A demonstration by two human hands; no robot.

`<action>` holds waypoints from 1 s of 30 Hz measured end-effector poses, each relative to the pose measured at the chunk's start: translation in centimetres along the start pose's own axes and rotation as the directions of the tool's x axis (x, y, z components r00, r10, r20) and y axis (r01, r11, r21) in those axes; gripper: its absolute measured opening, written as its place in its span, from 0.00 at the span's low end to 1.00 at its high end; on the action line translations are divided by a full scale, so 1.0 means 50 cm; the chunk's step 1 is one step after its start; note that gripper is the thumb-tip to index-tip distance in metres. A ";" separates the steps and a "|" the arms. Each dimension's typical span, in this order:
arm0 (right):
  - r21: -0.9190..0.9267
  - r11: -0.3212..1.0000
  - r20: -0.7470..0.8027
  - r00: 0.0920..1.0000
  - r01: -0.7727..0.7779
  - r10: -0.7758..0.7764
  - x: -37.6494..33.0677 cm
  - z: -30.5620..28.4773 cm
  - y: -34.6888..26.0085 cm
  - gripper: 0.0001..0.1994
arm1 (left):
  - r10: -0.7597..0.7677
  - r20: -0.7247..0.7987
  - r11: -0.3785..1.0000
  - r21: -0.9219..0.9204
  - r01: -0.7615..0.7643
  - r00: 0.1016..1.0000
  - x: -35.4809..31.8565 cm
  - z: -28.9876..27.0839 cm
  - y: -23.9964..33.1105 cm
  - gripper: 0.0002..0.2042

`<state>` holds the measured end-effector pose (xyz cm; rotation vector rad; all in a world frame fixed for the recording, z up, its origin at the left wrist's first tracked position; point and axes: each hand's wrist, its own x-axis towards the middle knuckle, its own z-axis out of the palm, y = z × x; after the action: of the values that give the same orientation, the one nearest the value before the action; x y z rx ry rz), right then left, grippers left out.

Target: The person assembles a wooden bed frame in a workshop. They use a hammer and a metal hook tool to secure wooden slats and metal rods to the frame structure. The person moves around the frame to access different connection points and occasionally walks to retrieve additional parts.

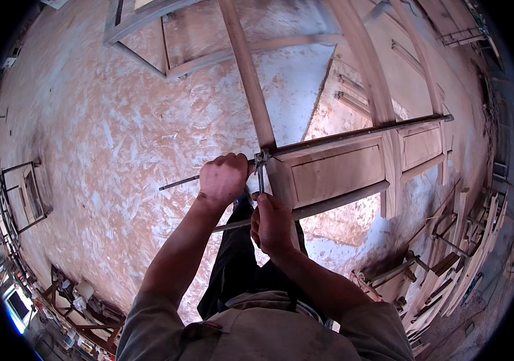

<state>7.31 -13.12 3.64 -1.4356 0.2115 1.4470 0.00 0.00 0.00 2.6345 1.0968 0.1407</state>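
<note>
A wooden panelled frame (336, 174) with long upright rails stretches away in front of me. A long metal bar clamp (175, 183) runs across it, its bar sticking out on the left. My left hand (225, 175) is closed around the clamp beside its metal head (261, 157), at the frame's left edge. Below that head, my right hand (272, 224) is closed on the clamp's thin handle (261, 180); the fingers partly hide the grip. A second clamp bar (230, 227) crosses the near side of the frame, passing behind my right hand.
Another wooden frame (139, 23) lies at the far left. Stacked timber strips (458, 259) and more clamps (410, 265) are on the right. A rack (25, 192) stands at the left edge, with scrap wood (82, 307) at the lower left. Pale smears cover the floor (106, 132).
</note>
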 end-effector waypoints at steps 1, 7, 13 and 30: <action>0.010 1.000 0.006 1.000 0.010 -0.010 -0.004 0.001 0.006 0.12 | -0.001 0.005 1.000 -0.001 0.001 1.000 -0.003 -0.002 0.002 0.07; 0.095 0.995 0.006 1.000 0.029 -0.030 0.013 0.022 0.019 0.12 | 0.017 -0.052 0.999 0.041 -0.015 0.998 0.002 0.021 -0.015 0.06; 0.056 0.995 0.039 0.995 0.088 -0.090 0.016 -0.004 0.025 0.12 | 0.024 0.018 0.990 0.136 -0.026 1.000 -0.001 0.011 0.001 0.07; 0.148 0.971 0.065 0.978 0.188 -0.199 -0.040 -0.349 -0.281 0.15 | 0.095 0.041 0.993 0.065 -0.097 0.995 -0.011 0.033 -0.009 0.10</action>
<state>28.11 -20.62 7.83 -1.2454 0.1176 1.3004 -0.36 -0.46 -1.69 2.7387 0.9794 0.0745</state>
